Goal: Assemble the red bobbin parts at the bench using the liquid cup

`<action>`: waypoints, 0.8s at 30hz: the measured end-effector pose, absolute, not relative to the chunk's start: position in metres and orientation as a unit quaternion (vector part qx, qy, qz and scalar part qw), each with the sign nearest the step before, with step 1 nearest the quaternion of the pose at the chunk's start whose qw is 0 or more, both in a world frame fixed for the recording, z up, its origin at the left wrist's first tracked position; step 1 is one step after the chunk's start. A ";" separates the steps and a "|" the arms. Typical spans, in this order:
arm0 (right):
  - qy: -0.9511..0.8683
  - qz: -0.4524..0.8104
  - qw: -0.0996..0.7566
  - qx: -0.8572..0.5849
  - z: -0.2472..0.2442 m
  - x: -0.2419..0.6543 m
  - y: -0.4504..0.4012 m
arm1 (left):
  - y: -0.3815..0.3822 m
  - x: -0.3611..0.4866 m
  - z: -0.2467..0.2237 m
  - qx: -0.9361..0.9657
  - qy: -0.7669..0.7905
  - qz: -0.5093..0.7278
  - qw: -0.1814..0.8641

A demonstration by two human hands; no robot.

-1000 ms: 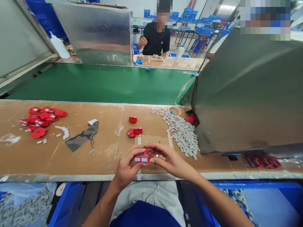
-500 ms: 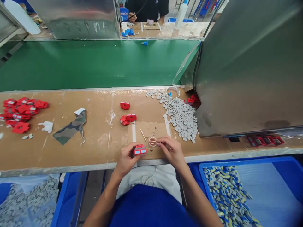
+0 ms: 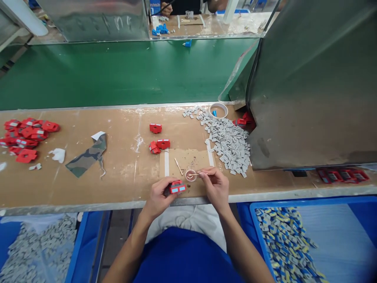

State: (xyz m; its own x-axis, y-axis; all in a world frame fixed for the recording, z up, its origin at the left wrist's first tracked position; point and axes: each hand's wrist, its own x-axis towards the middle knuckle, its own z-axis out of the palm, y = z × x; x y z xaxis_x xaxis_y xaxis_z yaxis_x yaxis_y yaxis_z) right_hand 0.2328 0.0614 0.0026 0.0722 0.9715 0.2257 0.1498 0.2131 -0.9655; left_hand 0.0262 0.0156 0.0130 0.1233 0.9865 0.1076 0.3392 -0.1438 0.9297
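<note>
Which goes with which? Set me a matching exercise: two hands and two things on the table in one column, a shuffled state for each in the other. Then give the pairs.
Column one
1. Left hand
2. Camouflage cloth
3. Right hand
4. Tape roll

Column two
A. Holds a thin stick reaching over a small round dish
B. Rings a small blue piece
C. Grips a red toy
D. Shows a white patch at its far end

Pairs: 1-C, 2-D, 3-A, 4-B
</note>
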 end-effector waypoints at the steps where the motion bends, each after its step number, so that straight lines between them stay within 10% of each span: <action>1: -0.540 0.397 0.539 -0.509 0.002 0.233 0.060 | 0.016 0.027 0.014 0.641 0.519 0.408 0.391; 24: -0.675 0.338 0.488 -0.438 0.031 0.213 0.037 | 0.015 0.029 0.009 0.669 0.508 0.412 0.352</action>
